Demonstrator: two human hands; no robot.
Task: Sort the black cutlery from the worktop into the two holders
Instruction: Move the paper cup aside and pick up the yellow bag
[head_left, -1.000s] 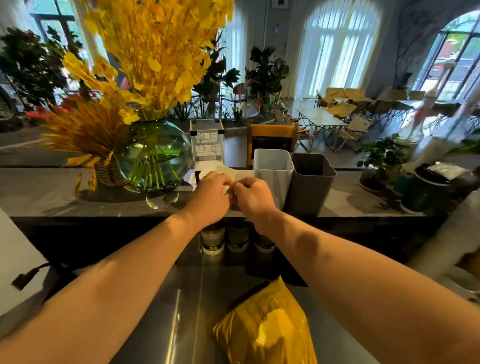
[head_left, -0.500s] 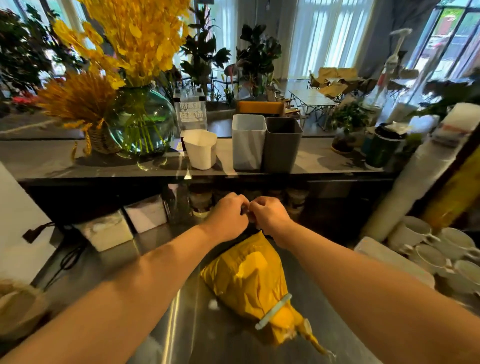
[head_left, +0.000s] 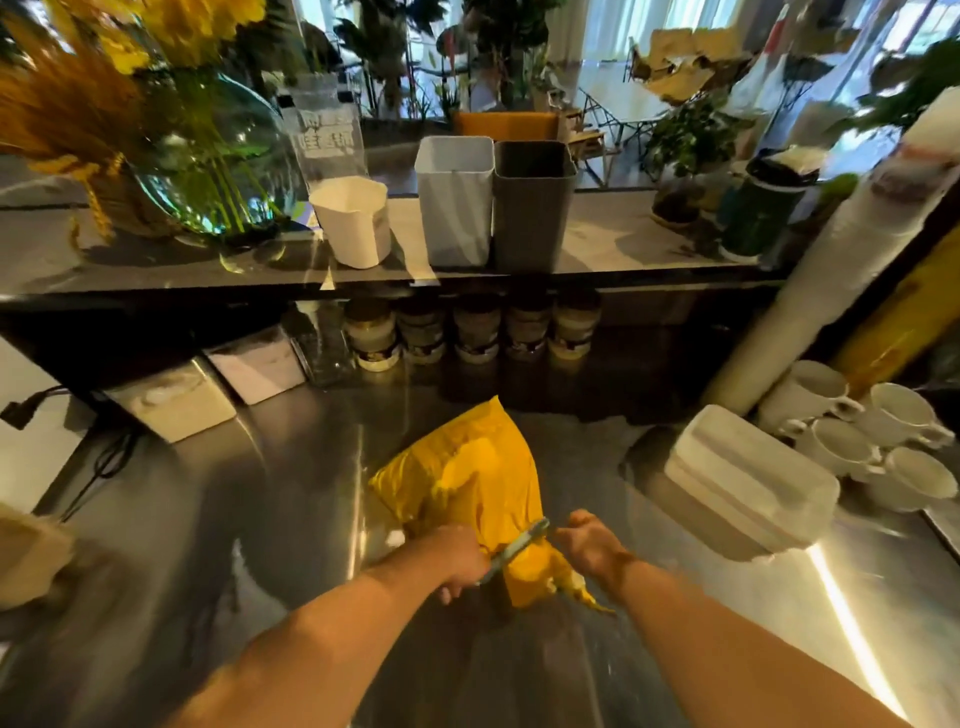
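Steel table (head_left: 249, 493) near the camera carries one yellow bag (head_left: 467, 467), its neck pinched by one pale clip (head_left: 514, 551). The left hand (head_left: 457, 561) curls round the clip's near end; the right hand (head_left: 592, 551) sits against the bag's neck beside the clip's far end, too blurred to tell its grip. Two holders, a white holder (head_left: 454, 208) and a grey holder (head_left: 532, 213), stand touching on the raised ledge (head_left: 649, 249), well beyond both hands. Five jars (head_left: 475, 332) line up beneath; four white mugs (head_left: 836, 447) sit at the right.
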